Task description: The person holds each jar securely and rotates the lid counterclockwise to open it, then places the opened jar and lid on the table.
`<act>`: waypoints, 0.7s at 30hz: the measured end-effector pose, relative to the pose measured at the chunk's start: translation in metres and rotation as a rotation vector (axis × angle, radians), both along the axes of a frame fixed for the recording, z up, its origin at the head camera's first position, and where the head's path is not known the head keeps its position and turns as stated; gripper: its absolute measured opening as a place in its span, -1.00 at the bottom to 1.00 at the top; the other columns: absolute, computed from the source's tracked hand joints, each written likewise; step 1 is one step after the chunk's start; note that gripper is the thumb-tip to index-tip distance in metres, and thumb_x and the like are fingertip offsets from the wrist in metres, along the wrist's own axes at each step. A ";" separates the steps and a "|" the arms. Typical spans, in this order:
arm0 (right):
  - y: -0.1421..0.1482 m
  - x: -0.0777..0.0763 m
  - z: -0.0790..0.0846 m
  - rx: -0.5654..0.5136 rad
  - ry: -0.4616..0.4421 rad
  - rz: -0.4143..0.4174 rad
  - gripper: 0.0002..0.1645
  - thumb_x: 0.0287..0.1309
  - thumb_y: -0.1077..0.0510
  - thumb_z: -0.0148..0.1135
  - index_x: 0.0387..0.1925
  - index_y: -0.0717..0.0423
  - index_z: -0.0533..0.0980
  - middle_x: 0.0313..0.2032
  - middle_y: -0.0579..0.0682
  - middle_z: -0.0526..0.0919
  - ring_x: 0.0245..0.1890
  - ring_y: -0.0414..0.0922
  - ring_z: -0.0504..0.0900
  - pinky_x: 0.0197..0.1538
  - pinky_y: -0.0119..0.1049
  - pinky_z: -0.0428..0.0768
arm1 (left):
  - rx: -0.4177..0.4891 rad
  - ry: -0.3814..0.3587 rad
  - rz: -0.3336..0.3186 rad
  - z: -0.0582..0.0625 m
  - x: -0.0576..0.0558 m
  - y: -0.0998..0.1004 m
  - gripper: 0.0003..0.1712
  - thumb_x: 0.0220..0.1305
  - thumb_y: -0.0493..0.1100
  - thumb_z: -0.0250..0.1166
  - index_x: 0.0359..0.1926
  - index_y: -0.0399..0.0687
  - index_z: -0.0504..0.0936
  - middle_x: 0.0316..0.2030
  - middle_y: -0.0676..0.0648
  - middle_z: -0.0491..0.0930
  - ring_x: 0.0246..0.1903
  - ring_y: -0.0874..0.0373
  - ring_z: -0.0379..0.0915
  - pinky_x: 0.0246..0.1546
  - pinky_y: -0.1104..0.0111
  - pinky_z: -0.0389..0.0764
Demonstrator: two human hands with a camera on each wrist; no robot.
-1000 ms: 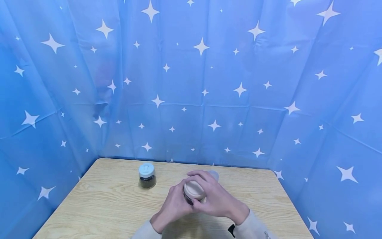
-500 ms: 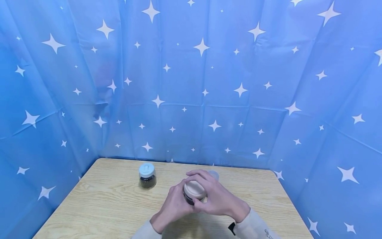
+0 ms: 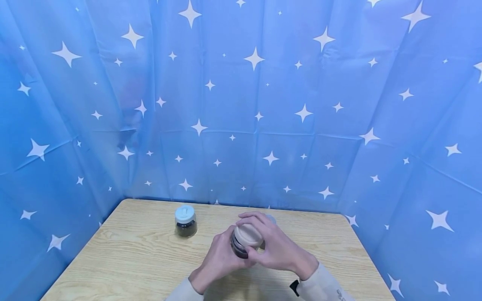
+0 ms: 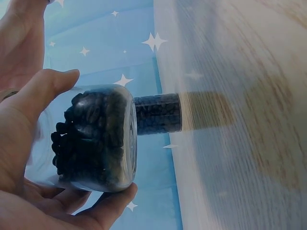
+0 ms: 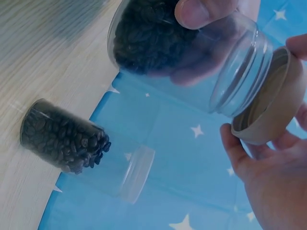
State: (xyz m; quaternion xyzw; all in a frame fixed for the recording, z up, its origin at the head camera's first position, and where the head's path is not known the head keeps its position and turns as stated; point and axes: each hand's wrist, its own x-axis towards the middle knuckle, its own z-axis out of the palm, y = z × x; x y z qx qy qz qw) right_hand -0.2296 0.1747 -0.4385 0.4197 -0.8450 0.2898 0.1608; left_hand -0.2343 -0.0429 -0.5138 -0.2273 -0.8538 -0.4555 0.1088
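My left hand (image 3: 222,256) grips a clear glass jar (image 4: 98,139), thumb on one side and fingers on the other, raised over the table. Dark beans, like coffee beans, fill part of it. With curled fingers and thumb my right hand (image 3: 278,248) holds the beige lid (image 5: 274,103) by its edge. The right wrist view shows the lid tilted at the threaded mouth, a gap open along one side. From the head view the lid (image 3: 249,235) hides most of the jar's mouth.
Behind my right hand stands a clear container (image 5: 64,139) of dark beans with a translucent lid (image 5: 139,173). At the back left of the wooden table (image 3: 124,251) is a jar with a light blue lid (image 3: 185,214) and dark contents. A star-patterned blue curtain (image 3: 241,104) surrounds the table.
The lid has shifted slightly right and up off the jar's mouth, with my right hand moving along. More of the jar's neck shows. My left hand stays in place.
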 end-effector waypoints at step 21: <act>0.032 -0.009 -0.006 -0.067 -0.018 -0.137 -0.17 0.19 0.26 0.65 0.49 -0.08 0.59 0.56 -0.03 0.60 0.40 0.05 0.74 0.31 0.00 0.87 | 0.013 -0.046 0.025 0.000 -0.004 0.001 -0.09 -0.09 0.07 0.92 0.28 -0.01 0.71 0.04 0.03 0.88 0.03 0.22 0.82 0.13 0.30 0.82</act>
